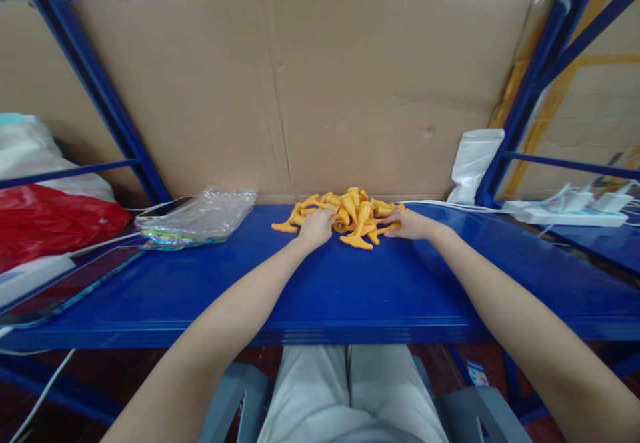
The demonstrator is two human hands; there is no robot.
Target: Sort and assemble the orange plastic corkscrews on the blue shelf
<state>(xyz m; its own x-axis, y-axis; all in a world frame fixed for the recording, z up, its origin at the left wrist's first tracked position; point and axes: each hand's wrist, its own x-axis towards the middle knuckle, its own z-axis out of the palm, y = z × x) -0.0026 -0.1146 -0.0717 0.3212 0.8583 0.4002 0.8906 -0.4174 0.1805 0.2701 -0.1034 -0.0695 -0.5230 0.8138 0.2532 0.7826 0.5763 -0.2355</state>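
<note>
At frame centre, the orange pieces are hemmed in from both sides — kept heaped, seemingly. The left hand is curled, grasp indiscernible; the right hand is laid open.

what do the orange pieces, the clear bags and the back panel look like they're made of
The orange pieces: likely moulded plastic, smooth, uniform colour, slight sheen. The clear bags: thin plastic film, see-through, crinkled, glinting. The back panel: brown cardboard, matte, with fold creases and dents.
</note>
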